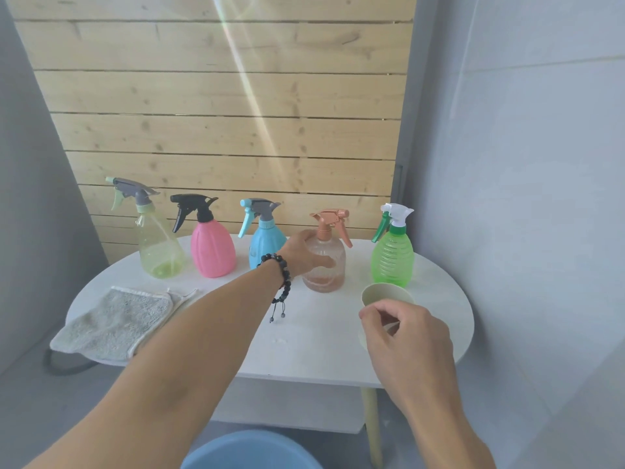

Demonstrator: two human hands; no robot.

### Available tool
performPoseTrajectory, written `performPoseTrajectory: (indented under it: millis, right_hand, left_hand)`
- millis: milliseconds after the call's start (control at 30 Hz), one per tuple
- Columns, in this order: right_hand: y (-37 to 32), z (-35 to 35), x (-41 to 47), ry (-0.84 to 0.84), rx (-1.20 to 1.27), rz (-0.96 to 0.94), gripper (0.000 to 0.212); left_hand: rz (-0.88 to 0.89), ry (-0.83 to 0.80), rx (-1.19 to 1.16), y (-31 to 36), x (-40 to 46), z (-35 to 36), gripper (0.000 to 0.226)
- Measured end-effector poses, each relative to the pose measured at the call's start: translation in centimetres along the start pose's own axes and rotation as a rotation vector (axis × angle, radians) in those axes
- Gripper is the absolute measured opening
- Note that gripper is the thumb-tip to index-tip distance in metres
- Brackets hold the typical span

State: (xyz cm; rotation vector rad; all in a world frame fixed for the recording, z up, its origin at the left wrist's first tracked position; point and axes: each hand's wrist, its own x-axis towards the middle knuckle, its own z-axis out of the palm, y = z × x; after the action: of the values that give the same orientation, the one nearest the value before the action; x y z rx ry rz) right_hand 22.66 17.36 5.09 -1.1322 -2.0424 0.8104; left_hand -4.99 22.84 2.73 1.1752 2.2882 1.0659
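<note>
Because the clear, ribbed plastic spray bottle with the rose-gold trigger head [327,277] appears to hold only a shallow layer of liquid at its base, it should lift lightly, though the tall pump makes it top-heavy and easy to tip. It stands upright toward the far right of the round white table [304,353]. The person's left hand [304,253] is wrapped round its shoulder, with the fingers over the top of the body and the thumb across the front. The thin wall will likely flex under a squeeze, and the ribs give some purchase, but wet plastic could still be slippery. A firmer hold would be the narrow neck just under the trigger, where the plastic is stiffest. The right hand [409,336] grips a pale cream paper cup [384,294] over the table's near right part, fingers curled round its lower half. The cup is soft and will crush if pinched hard. Along the table's far side also stand a yellow-green translucent bottle [160,247], a pink bottle with a black trigger [212,250], a light blue bottle [267,243] and a green ribbed bottle [392,260]. A grey cloth [115,319] overhangs the table's left edge, and a blue bucket [250,451] sits below its near edge.
</note>
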Motion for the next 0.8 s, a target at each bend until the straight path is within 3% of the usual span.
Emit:
performPoseTrajectory:
  millis: [67,167,300,433,633,800]
  right_hand:
    - [0.0,0.0,-0.1,0.008,-0.002,-0.004,0.021]
    - [-0.2,0.1,-0.1,0.011,-0.002,0.000,0.021]
    - [-0.3,0.1,-0.2,0.001,-0.008,0.006,0.020]
    - [-0.4,0.0,-0.3,-0.001,-0.014,0.003,0.021]
    - [-0.2,-0.1,-0.4,0.007,-0.015,-0.010,0.023]
    - [-0.1,-0.1,-0.4,0.014,-0.012,-0.018,0.022]
  left_hand:
    - [-0.009,-0.041,0.012,0.6,-0.2,0.4,0.077]
    - [-0.136,0.077,0.110,1.3,-1.1,2.2,0.114]
    - [-0.120,0.277,0.141,1.7,-1.2,3.4,0.100]
    - [-0.101,0.172,0.010,1.9,-0.9,3.0,0.099]
    - [-0.121,0.298,0.250,1.9,-1.2,4.3,0.098]
    - [-0.065,0.191,0.084,1.7,-1.1,3.3,0.099]
